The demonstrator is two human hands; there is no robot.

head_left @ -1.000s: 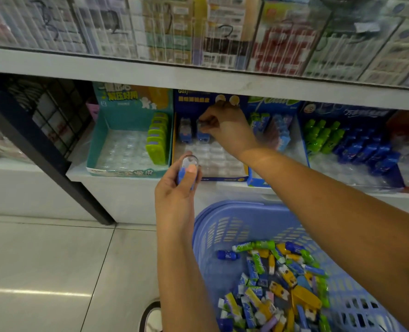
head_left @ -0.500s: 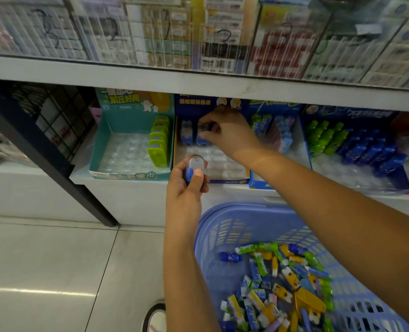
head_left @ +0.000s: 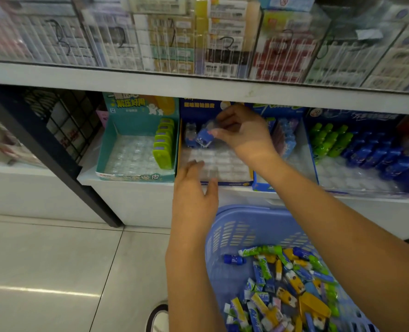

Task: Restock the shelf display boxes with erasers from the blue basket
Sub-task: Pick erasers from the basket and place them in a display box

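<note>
- Pinching a blue eraser [head_left: 203, 138] with a clear cap, the right hand [head_left: 243, 137] reaches in under the upper shelf [head_left: 151, 82]. Its thumb and fingertips are closed round the eraser's right side, and the tilted blue body sticks out to the left of them.
- The held eraser hangs over the back row of the dark blue display box [head_left: 227, 182], just beside a second blue eraser [head_left: 190, 136] standing at the box's back left corner. Motion blur hides whether the two touch.
- The clear moulded tray [head_left: 225, 164] in that box shows bare pockets from the back row forward to the front wall.
- The left hand [head_left: 194, 192] hovers at the front wall of the same box with fingers spread and relaxed, holding nothing. It is in front of and below the held eraser, apart from it.
- The blue basket [head_left: 246, 224] sits below both forearms. It holds a heap of mixed erasers [head_left: 282, 283] in blue, green and yellow wrappers, with one loose blue eraser [head_left: 233, 259] lying apart at the heap's left.
- The teal display box [head_left: 136, 176], left of the dark blue one, has a row of green erasers [head_left: 164, 144] along its right wall.
</note>
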